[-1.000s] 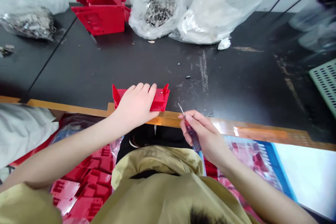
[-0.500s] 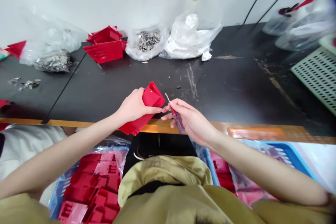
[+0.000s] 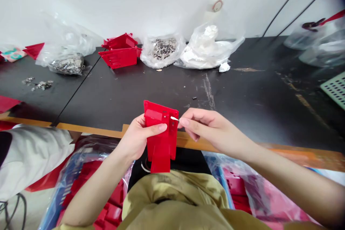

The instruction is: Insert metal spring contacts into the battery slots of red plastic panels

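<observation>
My left hand (image 3: pixel 137 136) grips a red plastic part (image 3: pixel 161 151), a flat panel with a raised box section and small slots, held upright above the table's front edge with the thumb across its face. My right hand (image 3: pixel 201 124) is closed in a pinch at the panel's right side. A thin pale metal tip, of a screwdriver (image 3: pixel 174 118), sticks out from its fingertips against the panel near the slots. The screwdriver's handle is hidden behind the hand.
Behind stand red parts (image 3: pixel 120 55), a bag of small metal pieces (image 3: pixel 164 48) and a bag of white material (image 3: pixel 202 52). Another metal-filled bag (image 3: pixel 67 64) lies left. Blue baskets (image 3: pixel 60 183) of red parts flank my lap. A person's white sleeve (image 3: pixel 35 154) shows at left.
The red part has been turned so its slotted face is toward me. My right hand has brought the screwdriver's tip to the panel, and its purple handle has gone out of sight. The view has shifted.
</observation>
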{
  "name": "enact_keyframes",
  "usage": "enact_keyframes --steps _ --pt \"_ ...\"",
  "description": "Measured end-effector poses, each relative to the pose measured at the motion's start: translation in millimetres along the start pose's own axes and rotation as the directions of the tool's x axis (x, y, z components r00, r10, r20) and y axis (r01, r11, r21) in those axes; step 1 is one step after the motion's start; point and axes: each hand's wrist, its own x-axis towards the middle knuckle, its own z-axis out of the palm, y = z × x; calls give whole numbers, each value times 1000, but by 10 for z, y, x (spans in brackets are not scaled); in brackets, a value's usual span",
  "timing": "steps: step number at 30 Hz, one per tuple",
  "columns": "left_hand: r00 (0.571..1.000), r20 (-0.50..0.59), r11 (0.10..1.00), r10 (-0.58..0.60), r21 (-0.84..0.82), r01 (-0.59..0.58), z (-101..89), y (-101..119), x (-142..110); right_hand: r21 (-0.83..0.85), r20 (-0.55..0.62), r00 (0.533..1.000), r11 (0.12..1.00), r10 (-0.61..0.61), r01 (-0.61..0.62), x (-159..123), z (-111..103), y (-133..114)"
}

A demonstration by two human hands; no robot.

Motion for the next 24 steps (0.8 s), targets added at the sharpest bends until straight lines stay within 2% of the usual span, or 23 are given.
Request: enact_keyframes --steps 4,10,16,24 --pt "997 -12 997 71 16 -71 -39 -96 -54 -137 39 999 990 -34 39 24 -14 -94" --pt "992 -35 991 120 56 -118 -67 -154 -105 -242 48 997 969 67 -53 70 13 -207" --pt "989 -58 990 138 48 -136 -78 -120 -130 -290 141 985 955 101 -56 116 6 -290" --pt "974 -41 969 225 118 -219 -74 -103 -231 -339 176 980 940 89 -25 96 -21 -393"
